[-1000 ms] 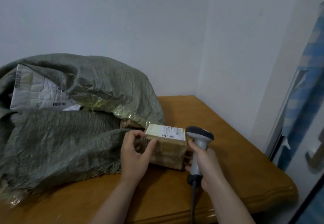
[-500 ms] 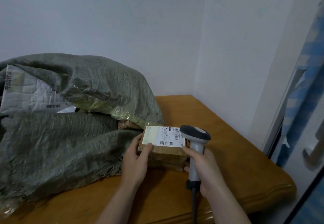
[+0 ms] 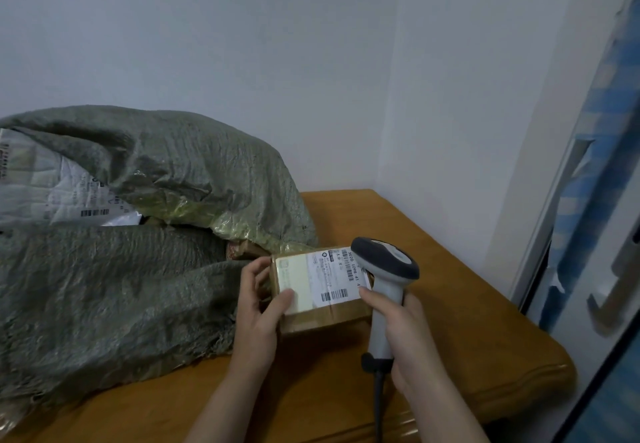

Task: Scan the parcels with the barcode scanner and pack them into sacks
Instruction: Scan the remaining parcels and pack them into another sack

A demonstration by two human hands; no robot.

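A small brown cardboard parcel [image 3: 322, 314] with a white shipping label [image 3: 325, 278] is tilted so the label faces me. My left hand [image 3: 258, 307] grips its left end, thumb on the label. My right hand [image 3: 403, 331] holds the grey and white barcode scanner [image 3: 386, 269] by its handle, its dark head right beside the parcel's right end. A large green woven sack [image 3: 114, 269] lies on the wooden table [image 3: 467, 311] to the left, its mouth open toward the parcel, with more parcels partly visible inside.
A white plastic mailer [image 3: 52, 196] with a barcode sits in the sack's upper fold. The scanner's cable [image 3: 379, 404] drops off the table's front edge. White walls meet behind the table; a blue-patterned door frame [image 3: 588, 200] stands at the right.
My left hand has tipped the parcel up so its label faces me more fully. The scanner head has moved closer to the label's right end.
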